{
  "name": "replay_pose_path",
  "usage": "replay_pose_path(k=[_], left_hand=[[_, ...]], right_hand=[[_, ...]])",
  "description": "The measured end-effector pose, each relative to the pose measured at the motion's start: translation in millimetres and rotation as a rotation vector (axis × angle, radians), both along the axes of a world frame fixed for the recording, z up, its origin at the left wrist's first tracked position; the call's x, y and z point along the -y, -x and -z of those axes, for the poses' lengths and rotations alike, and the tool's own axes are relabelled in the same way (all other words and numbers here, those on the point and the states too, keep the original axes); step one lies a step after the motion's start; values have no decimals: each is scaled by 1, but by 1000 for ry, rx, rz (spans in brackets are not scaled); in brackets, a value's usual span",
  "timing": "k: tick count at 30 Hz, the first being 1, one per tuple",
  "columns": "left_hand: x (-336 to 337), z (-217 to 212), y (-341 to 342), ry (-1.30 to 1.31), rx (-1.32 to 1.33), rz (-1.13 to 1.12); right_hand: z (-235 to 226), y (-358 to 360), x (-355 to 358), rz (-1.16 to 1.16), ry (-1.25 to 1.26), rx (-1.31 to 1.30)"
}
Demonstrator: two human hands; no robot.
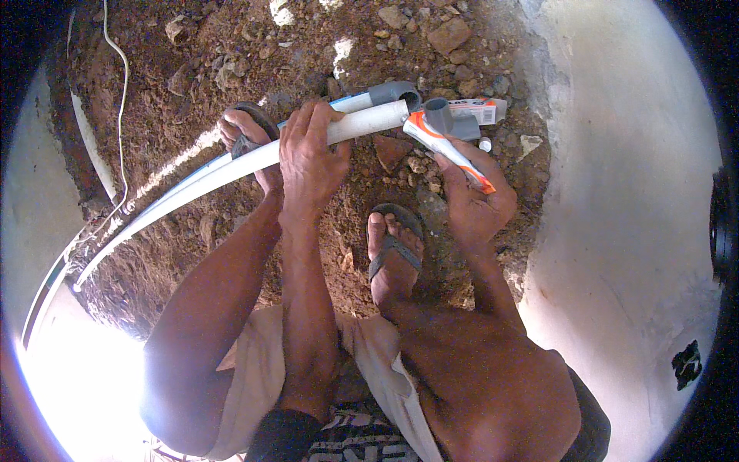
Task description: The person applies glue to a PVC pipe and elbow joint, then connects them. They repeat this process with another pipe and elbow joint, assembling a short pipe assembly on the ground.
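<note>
My left hand (314, 158) is wrapped round a long white plastic pipe (377, 120), a little short of its open end. In my right hand (479, 202) is a white and orange squeeze tube (433, 138), pinched near its flat tail. The tube's front end meets the rim of the pipe; whether it touches cannot be told. Just beyond my right fingers is a grey pipe elbow (464, 127), and how it is supported is partly hidden. Behind the white pipe, a second pipe (350, 103) ends in another grey elbow (394, 93).
A white and orange carton (486, 112) and a small white cap (485, 144) lie by the elbow on stony brown soil (231, 46). A pale wall (616, 192) rises on the right. A thin white cable (123, 92) runs down the left. My sandalled feet stand below the pipes.
</note>
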State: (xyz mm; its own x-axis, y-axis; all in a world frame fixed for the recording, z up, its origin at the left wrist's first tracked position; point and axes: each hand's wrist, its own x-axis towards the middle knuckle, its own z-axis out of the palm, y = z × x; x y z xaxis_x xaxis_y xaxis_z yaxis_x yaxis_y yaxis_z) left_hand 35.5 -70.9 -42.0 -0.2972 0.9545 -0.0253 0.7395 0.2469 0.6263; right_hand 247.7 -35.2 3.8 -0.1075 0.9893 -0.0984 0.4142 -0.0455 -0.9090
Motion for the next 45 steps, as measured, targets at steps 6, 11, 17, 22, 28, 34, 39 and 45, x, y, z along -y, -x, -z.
replay_pose_path(k=[6, 11, 17, 22, 28, 34, 39, 45], left_hand=[[1, -2, -3, 107, 31, 39], [7, 1, 3, 10, -114, 165], [-1, -10, 1, 219, -9, 113], [0, -5, 0, 110, -42, 75], [1, 0, -6, 56, -70, 29], [2, 5, -7, 50, -55, 15], [2, 2, -8, 44, -81, 11], [3, 5, -7, 9, -95, 11]], right_hand=[[-3, -8, -9, -35, 26, -60], [-9, -9, -13, -67, 10, -46], [-16, -8, -31, -157, -7, 58], [-12, -12, -38, -274, -99, 45], [-16, -6, -46, -343, -148, 118], [-24, -4, -60, -407, -104, 171], [-34, -2, -77, -430, 43, 177], [-34, 5, -101, -520, 109, 246]])
